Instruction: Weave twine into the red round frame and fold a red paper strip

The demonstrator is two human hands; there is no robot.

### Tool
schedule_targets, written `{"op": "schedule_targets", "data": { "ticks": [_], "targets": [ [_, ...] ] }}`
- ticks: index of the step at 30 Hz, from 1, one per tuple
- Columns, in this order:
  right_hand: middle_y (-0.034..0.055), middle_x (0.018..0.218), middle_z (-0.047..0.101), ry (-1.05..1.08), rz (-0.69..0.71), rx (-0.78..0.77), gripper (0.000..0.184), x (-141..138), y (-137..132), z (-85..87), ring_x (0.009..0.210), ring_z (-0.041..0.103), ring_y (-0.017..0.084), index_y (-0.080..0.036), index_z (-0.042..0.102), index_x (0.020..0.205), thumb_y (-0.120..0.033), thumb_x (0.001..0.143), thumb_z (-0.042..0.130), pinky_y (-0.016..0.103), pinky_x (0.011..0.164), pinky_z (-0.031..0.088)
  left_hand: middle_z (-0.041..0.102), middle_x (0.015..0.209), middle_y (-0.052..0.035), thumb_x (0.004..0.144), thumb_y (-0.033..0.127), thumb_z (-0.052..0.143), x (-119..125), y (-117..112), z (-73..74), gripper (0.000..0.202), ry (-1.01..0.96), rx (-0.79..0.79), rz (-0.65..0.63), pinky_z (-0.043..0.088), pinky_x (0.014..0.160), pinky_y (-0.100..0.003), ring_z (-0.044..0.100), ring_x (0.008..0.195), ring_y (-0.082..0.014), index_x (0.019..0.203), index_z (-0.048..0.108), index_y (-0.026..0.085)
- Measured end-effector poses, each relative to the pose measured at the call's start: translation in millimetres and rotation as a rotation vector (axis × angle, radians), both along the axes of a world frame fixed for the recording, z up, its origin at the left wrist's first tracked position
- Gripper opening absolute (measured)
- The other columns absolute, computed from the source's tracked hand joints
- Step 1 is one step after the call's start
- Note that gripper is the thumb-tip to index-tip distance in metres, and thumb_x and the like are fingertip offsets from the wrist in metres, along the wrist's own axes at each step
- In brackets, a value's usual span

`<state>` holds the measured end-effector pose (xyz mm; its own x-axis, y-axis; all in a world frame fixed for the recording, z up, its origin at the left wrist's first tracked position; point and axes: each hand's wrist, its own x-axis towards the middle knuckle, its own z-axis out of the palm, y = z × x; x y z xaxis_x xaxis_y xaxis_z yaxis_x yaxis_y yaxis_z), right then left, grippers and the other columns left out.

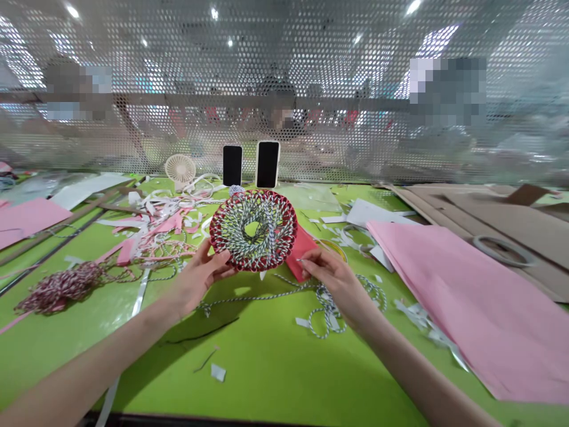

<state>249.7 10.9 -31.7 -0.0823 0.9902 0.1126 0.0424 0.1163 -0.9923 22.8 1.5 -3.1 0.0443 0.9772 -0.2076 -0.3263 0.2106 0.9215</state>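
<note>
My left hand (195, 276) grips the red-rimmed twine disc (253, 231), holding it up above the green counter (271, 367). My right hand (333, 281) is pinched shut just beside it, over red paper (302, 252) and loose twine (328, 308).

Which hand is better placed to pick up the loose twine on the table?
Right, probably: the right hand sits just above the loose twine, while the left hand holds the woven ring.
</note>
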Motion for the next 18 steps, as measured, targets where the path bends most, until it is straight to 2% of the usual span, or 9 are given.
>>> {"op": "schedule_targets", "data": {
  "ticks": [3, 8, 11, 13, 14, 16, 18],
  "targets": [
    [-0.0019, 0.060, 0.053, -0.009, 0.001, 0.009, 0.017, 1.1, 1.5, -2.2, 0.059, 0.050, 0.013, -0.020, 0.055, 0.069, -0.037, 0.070, 0.060, 0.028, 0.060, 0.042, 0.065, 0.096, -0.0016, 0.067, 0.021, 0.068, -0.8, 0.4, 0.7, 0.032, 0.024, 0.017, 0.003, 0.050, 0.070, -0.025, 0.060, 0.072, -0.0119, 0.098, 0.058, 0.022],
    [-0.0013, 0.062, 0.054, -0.051, 0.017, -0.002, 0.020, 3.8, -0.1, -2.2, 0.061, 0.051, 0.013, -0.020, 0.055, 0.070, -0.039, 0.070, 0.060, 0.029, 0.062, 0.043, 0.063, 0.101, 0.0005, 0.066, 0.032, 0.069, -7.8, 4.3, 2.7, 0.030, 0.192, 0.080, 0.145, 0.044, 0.073, -0.022, 0.056, 0.088, -0.0136, 0.095, 0.061, 0.026],
    [0.0039, 0.092, 0.060, -0.005, 0.073, -0.034, 0.017, 2.8, -5.7, 3.4, 0.083, 0.056, 0.016, -0.021, 0.056, 0.074, -0.038, 0.072, 0.059, 0.033, 0.078, 0.042, 0.063, 0.096, -0.0007, 0.068, 0.040, 0.065, -11.2, 7.0, 5.2, 0.029, 0.314, 0.145, 0.112, 0.043, 0.074, -0.024, 0.055, 0.089, -0.0159, 0.092, 0.060, 0.025],
    [0.0047, 0.112, 0.054, 0.028, 0.165, -0.045, 0.015, 0.9, -10.0, 7.5, 0.101, 0.051, 0.019, -0.023, 0.055, 0.074, -0.037, 0.073, 0.059, 0.037, 0.088, 0.037, 0.063, 0.091, -0.0018, 0.067, 0.043, 0.064, -11.5, 7.8, 7.3, 0.031, 0.391, 0.198, 0.072, 0.044, 0.073, -0.026, 0.056, 0.086, -0.0171, 0.088, 0.059, 0.022],
    [0.0045, 0.114, 0.053, 0.021, 0.216, -0.043, 0.014, -0.4, -11.8, 9.0, 0.105, 0.049, 0.019, -0.024, 0.055, 0.074, -0.037, 0.073, 0.058, 0.038, 0.090, 0.035, 0.063, 0.088, -0.0021, 0.065, 0.045, 0.065, -11.1, 7.6, 8.2, 0.033, 0.424, 0.225, 0.052, 0.044, 0.073, -0.027, 0.056, 0.084, -0.0173, 0.087, 0.057, 0.021],
    [0.0044, 0.105, 0.056, -0.045, 0.296, -0.017, 0.012, -3.3, -14.2, 9.7, 0.101, 0.051, 0.019, -0.025, 0.056, 0.073, -0.036, 0.074, 0.057, 0.039, 0.089, 0.036, 0.063, 0.084, -0.0026, 0.065, 0.048, 0.063, -10.3, 6.4, 8.9, 0.040, 0.488, 0.267, -0.001, 0.044, 0.072, -0.028, 0.056, 0.081, -0.0176, 0.092, 0.053, 0.020],
    [0.0035, 0.091, 0.057, -0.142, 0.339, 0.031, 0.009, -6.4, -14.6, 7.4, 0.090, 0.053, 0.018, -0.025, 0.055, 0.072, -0.033, 0.075, 0.056, 0.036, 0.083, 0.040, 0.063, 0.087, -0.0044, 0.068, 0.052, 0.059, -10.1, 4.5, 7.6, 0.051, 0.557, 0.293, -0.066, 0.045, 0.072, -0.030, 0.057, 0.081, -0.0186, 0.105, 0.046, 0.020]
  ]
}}
